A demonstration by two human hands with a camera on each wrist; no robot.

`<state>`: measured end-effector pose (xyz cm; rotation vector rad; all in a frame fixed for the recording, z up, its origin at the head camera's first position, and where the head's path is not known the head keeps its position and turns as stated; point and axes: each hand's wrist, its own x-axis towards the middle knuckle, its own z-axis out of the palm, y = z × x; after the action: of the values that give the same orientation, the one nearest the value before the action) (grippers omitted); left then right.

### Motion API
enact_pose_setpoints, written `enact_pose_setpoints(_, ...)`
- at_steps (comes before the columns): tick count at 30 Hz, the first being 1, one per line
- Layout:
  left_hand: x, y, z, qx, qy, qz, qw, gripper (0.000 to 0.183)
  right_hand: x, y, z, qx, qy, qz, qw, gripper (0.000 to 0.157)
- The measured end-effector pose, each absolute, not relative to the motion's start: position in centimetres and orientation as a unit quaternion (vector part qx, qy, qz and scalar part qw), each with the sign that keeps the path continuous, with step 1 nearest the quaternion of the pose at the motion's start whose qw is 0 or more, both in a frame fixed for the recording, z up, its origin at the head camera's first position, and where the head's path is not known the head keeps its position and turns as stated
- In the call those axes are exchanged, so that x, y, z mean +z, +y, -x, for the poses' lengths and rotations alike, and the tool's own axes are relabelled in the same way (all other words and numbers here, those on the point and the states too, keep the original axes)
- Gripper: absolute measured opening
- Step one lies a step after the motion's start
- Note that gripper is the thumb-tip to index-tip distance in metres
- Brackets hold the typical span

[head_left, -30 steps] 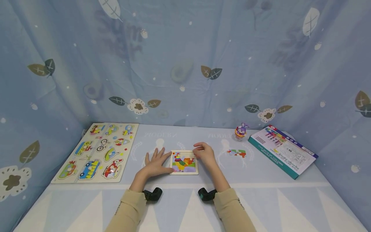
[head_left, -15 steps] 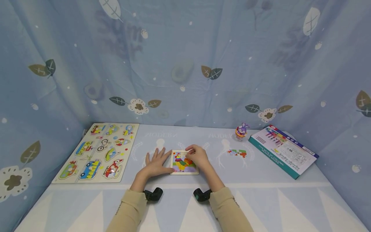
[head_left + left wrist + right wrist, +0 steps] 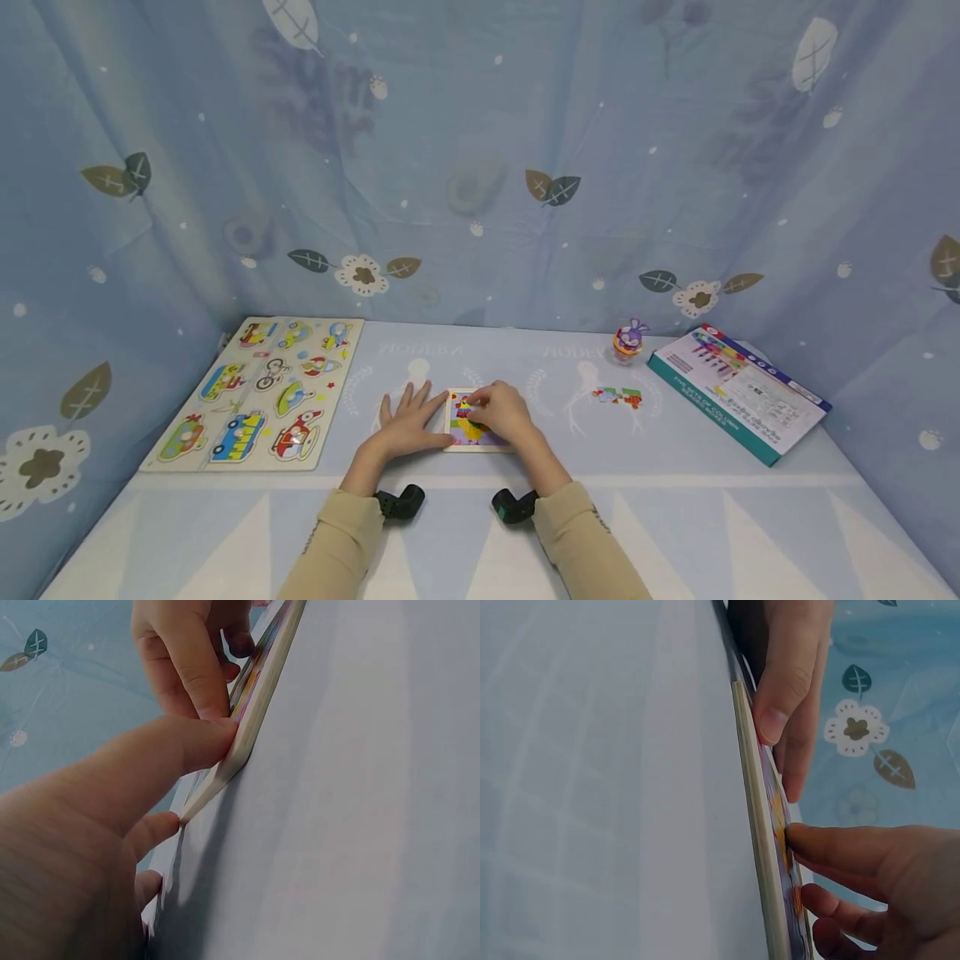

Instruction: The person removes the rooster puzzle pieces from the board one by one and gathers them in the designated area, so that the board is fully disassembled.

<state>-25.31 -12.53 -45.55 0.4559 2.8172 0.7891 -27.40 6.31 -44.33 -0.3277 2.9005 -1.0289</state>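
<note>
A small wooden rooster puzzle [image 3: 467,435] lies flat in its pale frame on the table. Spread fingers mark my left hand [image 3: 408,429] at the frame's left side; its thumb [image 3: 187,741] rests on the near corner and another fingertip touches the edge. Over the picture is my right hand [image 3: 504,411], covering the puzzle's right part. In the right wrist view, a straight digit [image 3: 840,846] of that hand presses on the picture, with the other fingers loosely bent beside it. No piece shows between them.
Loose colourful puzzle pieces [image 3: 617,397] lie to the right. Behind them stands a purple rabbit toy [image 3: 629,340]. A teal-edged box [image 3: 738,392] lies at the far right, and a large vehicle puzzle board [image 3: 255,396] at the left. A patterned curtain [image 3: 480,167] hangs behind.
My right hand has moved left from the frame's upper right corner to over the middle of the rooster picture. The left hand has stayed at the frame's left side.
</note>
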Motion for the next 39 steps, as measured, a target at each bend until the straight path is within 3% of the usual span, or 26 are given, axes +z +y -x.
enact_pose_setpoints(16,-45.5,-12.5,25.4,0.263,0.948,-0.152,0.091,0.08,-44.1,6.1,27.4,-0.346,0.933,0.1,0.015,0.013)
enact_pose_setpoints(24,-45.6,-12.4,25.4,0.267,0.949,-0.144,0.09,0.081,-44.3,6.5,27.6,-0.405,0.911,0.075,-0.016,0.009)
enact_pose_setpoints(31,-45.6,-12.2,25.3,0.263,0.95,-0.138,0.094,0.081,-44.5,7.5,27.9,-0.481,0.876,0.038,-0.011,0.032)
enact_pose_setpoints(39,-45.7,-12.2,25.4,0.267,0.949,-0.141,0.093,0.081,-44.2,9.0,28.2,-0.572,0.82,-0.019,-0.001,0.032)
